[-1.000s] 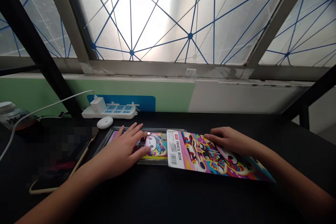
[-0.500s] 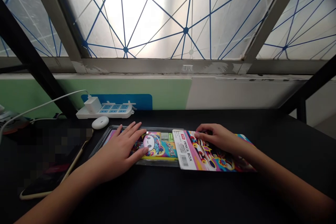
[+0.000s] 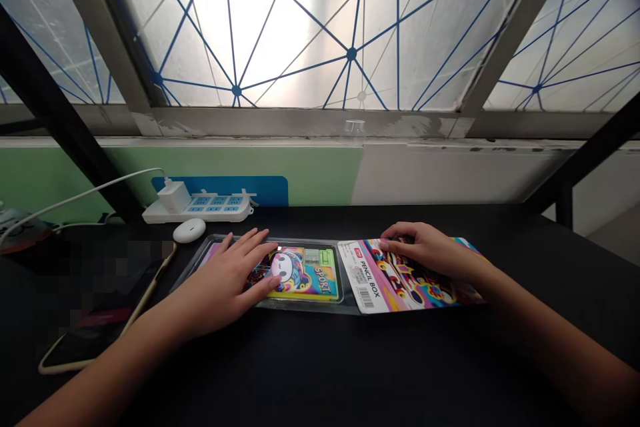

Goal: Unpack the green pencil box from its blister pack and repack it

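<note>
A colourful pencil box (image 3: 305,272) lies in a clear plastic tray (image 3: 350,307) on the black desk (image 3: 320,367). My left hand (image 3: 227,277) rests flat on the box's left part, fingers stretched out. To its right lies a printed cardboard sleeve (image 3: 400,277) marked "PENCIL BOX", its left end just over the tray's right edge. My right hand (image 3: 430,250) lies on top of the sleeve near its far edge, with the fingers curled down onto it.
A white power strip (image 3: 197,208) with a plugged charger and cable sits at the back left. A small white oval case (image 3: 189,230) lies in front of it. A phone (image 3: 105,320) lies at the left. A bottle (image 3: 15,227) stands at the far left edge.
The cardboard sleeve has slid to the right under my right hand, uncovering more of the pencil box. My left hand has stayed on the box.
</note>
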Available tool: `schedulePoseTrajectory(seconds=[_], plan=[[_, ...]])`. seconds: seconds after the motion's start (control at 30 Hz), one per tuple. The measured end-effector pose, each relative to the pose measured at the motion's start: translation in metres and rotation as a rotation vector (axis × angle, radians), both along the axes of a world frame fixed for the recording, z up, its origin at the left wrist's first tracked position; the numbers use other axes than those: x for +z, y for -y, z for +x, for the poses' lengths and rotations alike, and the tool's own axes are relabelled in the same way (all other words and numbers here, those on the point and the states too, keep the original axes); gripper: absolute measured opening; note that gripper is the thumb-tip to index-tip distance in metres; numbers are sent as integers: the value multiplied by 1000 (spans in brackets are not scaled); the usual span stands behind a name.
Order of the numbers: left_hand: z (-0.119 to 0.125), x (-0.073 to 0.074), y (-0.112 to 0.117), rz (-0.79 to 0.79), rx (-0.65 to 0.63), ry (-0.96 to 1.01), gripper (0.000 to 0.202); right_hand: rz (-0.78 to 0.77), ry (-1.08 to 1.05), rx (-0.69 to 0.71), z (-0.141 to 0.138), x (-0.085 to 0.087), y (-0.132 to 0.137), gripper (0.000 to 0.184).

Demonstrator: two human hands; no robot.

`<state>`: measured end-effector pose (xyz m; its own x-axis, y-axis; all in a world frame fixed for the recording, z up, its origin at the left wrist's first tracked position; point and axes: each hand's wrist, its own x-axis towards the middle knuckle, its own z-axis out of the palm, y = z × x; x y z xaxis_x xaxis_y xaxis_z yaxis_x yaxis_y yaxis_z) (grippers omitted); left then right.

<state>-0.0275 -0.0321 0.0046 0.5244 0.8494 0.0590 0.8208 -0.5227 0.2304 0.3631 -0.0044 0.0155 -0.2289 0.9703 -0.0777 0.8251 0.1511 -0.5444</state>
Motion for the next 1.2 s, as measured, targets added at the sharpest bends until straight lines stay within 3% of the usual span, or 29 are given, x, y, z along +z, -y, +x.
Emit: schedulePoseTrajectory(seconds=[0.3,0.43,0.57,0.73,0.8,0.9,1.03,1.1,1.2], plan=[[0,-4,-2,35,-3,41,58,46,-2,-58,6,6,5,45],[10,-6,2,29,21,59,56,32,-64,-67,-20,-6,16,46],[29,-6,20,13,27,161,54,29,-78,-47,-50,-17,28,41],[41,4,40,-156,78,534,49,60,-41,-2,-57,-16,32,38],[36,10,38,-195,110,697,43,38,-31,6,-50,-14,30,40],[24,13,25,-121,162,826,35,-4,-27,17,-38,-12,25,45],[12,4,4,-64,286,978,34,-150,-48,102,-24,-3,21,51],[12,-2,-1,-129,348,1117,35,-218,-53,140,-20,3,21,58],[16,-9,-2,-224,387,1293,39,-179,-22,158,-16,8,22,64]])
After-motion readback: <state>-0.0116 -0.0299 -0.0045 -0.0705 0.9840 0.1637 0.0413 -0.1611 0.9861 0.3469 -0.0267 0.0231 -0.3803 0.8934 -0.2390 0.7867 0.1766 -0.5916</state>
